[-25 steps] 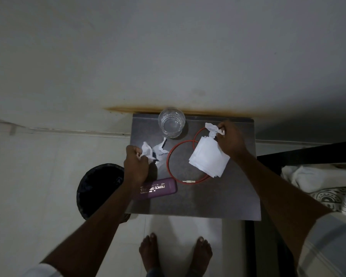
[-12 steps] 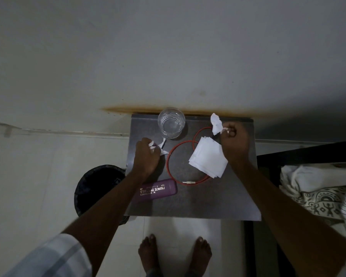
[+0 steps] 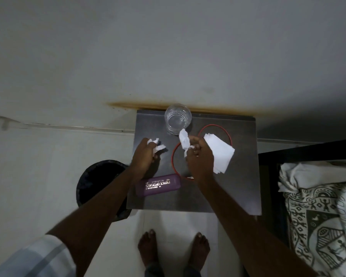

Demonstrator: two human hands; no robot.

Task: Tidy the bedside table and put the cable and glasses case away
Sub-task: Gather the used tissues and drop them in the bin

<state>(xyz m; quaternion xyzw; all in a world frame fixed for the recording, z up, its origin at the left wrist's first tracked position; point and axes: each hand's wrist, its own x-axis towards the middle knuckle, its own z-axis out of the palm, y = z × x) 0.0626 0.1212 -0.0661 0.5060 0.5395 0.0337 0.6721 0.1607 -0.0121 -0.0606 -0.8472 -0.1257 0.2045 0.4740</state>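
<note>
On the dark bedside table [image 3: 228,192] lies a coiled red cable [image 3: 216,127], partly under a stack of white tissues [image 3: 220,154]. A purple glasses case [image 3: 158,184] lies near the front left. My left hand [image 3: 146,156] is closed on a crumpled white tissue [image 3: 158,145] over the table's left side. My right hand [image 3: 200,156] holds another crumpled tissue [image 3: 183,139] above the cable loop, just in front of a clear glass [image 3: 177,120] at the back edge.
A black bin [image 3: 100,180] stands on the floor left of the table, under my left forearm. A bed with a patterned sheet [image 3: 324,216] is at the right. My bare feet [image 3: 174,250] stand in front of the table. The wall is right behind.
My right hand has carried its crumpled tissue leftward from the back right corner to above the cable loop. My left hand stays on the left, gripping its tissue.
</note>
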